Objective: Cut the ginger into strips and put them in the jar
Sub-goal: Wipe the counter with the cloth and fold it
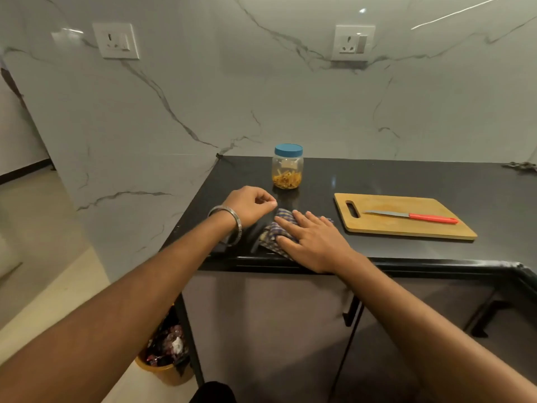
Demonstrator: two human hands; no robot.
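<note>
The jar stands upright near the back of the black surface, its blue lid on, with a layer of yellow-orange ginger strips showing through the clear wall at the bottom. To its right and nearer the front lies a wooden cutting board, well apart from the jar, handle slot toward the jar. A knife with a red handle rests flat on the board, blade pointing left toward the slot.

In front of the jar, close to the surface's front edge, lies a folded checked cloth in dark blue and tan. The right hand lies flat on it, palm down, fingers straight and slightly spread, pointing left and away; its forearm reaches in from the lower right. The left hand hovers just left of the cloth and in front of the jar, fingers curled in loosely with the thumb meeting the fingertips; whether it pinches a corner of the cloth cannot be told. A metal bangle circles the left wrist, and that forearm stretches in from the lower left.

Below the surface's left end a yellow bin holds crumpled wrappers. On the marble wall behind are two white sockets.
</note>
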